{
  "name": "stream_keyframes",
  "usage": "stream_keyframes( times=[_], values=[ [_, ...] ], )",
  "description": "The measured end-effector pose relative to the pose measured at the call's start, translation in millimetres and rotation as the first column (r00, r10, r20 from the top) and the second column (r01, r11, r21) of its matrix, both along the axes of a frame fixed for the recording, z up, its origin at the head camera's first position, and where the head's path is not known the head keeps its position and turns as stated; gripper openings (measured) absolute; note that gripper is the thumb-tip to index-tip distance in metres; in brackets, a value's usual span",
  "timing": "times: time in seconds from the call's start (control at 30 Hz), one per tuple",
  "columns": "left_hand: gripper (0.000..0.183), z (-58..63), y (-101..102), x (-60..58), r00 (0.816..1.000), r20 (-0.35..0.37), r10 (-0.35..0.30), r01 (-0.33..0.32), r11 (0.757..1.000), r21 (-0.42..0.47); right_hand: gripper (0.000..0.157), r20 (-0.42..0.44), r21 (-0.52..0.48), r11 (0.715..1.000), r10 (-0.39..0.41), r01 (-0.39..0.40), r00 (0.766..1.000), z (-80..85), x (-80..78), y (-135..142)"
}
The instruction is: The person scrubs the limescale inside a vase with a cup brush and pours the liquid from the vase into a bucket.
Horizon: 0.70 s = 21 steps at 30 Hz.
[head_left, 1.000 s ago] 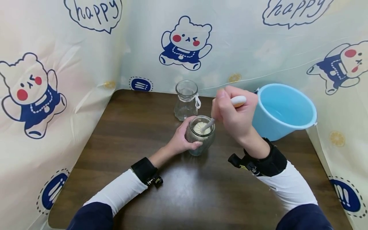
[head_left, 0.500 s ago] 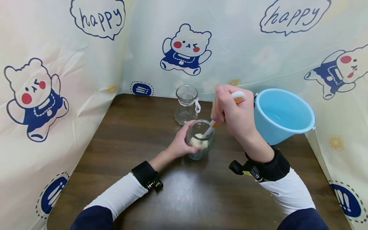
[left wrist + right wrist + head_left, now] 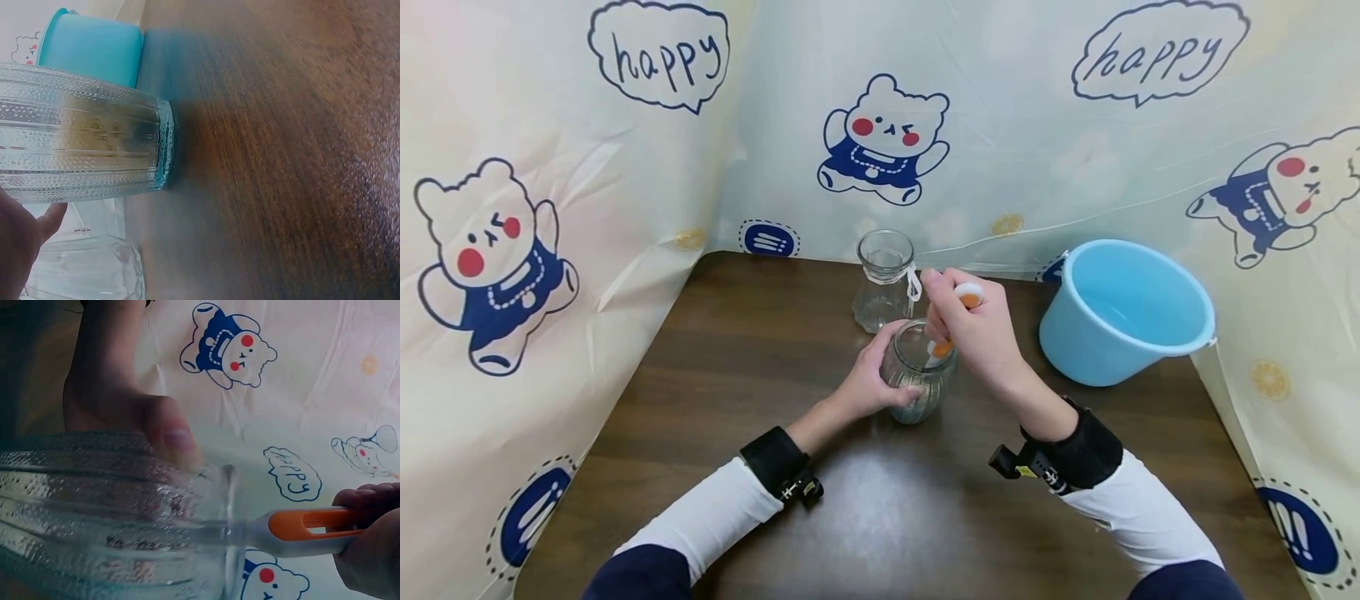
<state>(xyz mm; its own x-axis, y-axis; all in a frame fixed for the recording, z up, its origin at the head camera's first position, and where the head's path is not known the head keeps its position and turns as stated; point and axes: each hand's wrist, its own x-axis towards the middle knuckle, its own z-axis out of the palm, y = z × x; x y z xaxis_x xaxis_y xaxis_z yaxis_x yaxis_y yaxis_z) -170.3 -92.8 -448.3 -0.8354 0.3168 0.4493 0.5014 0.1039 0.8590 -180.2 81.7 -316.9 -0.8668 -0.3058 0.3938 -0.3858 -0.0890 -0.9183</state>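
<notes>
My left hand (image 3: 859, 387) grips a ribbed clear glass jar (image 3: 925, 396) from its left side, with the thumb across the front. The jar stands on the table, seen sideways in the left wrist view. My right hand (image 3: 981, 329) holds a bottle brush by its white and orange handle (image 3: 290, 525), close over the jar's mouth. The grey stem runs down through the opening. Through the glass, the pale brush head (image 3: 94, 131) shows as a blurred cream-brown patch low inside the jar. My right fingers partly hide the handle in the head view.
A clear glass vase (image 3: 880, 304) with a white bow stands just behind the jar. To the right sits a light blue bucket (image 3: 1075, 342). A printed cloth (image 3: 760, 150) hangs around the back and sides of the dark wooden table (image 3: 730, 333).
My right hand has moved down and left to the jar's mouth, pushing the brush head from near the rim to deep inside. My left hand keeps its grip on the jar.
</notes>
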Motion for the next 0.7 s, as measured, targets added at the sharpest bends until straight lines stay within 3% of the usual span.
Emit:
stream_keyframes(
  times=[0.17,0.3,0.4,0.53,0.63,0.7],
  values=[
    [0.085,-0.6,-0.1,-0.3,1.000,0.000,0.010,-0.010,1.000,-0.003,0.050,0.046,-0.205,0.975,0.093,-0.081,0.995,26.0,0.6,5.5],
    [0.085,-0.6,0.9,-0.6,1.000,-0.007,0.014,-0.014,1.000,-0.002,0.049,0.025,-0.283,0.952,0.126,-0.114,0.992,40.5,1.8,8.4],
    [0.085,-0.2,1.2,0.0,1.000,0.003,0.009,-0.009,1.000,-0.002,0.043,0.042,-0.296,0.948,0.132,-0.113,0.990,33.8,2.7,4.0],
    [0.084,0.8,0.3,1.3,1.000,0.023,0.008,-0.007,1.000,-0.012,0.038,0.046,-0.231,0.968,0.113,-0.099,0.993,13.2,3.5,-7.1],
    [0.083,2.2,-0.4,1.7,1.000,0.023,0.009,-0.009,1.000,-0.026,0.039,-0.008,-0.192,0.976,0.105,-0.105,0.994,7.1,5.8,-12.7],
    [0.082,2.4,-0.1,1.3,1.000,0.011,0.011,-0.011,0.999,-0.031,0.040,-0.059,-0.223,0.967,0.112,-0.123,0.992,11.2,7.7,-13.3]
  ],
)
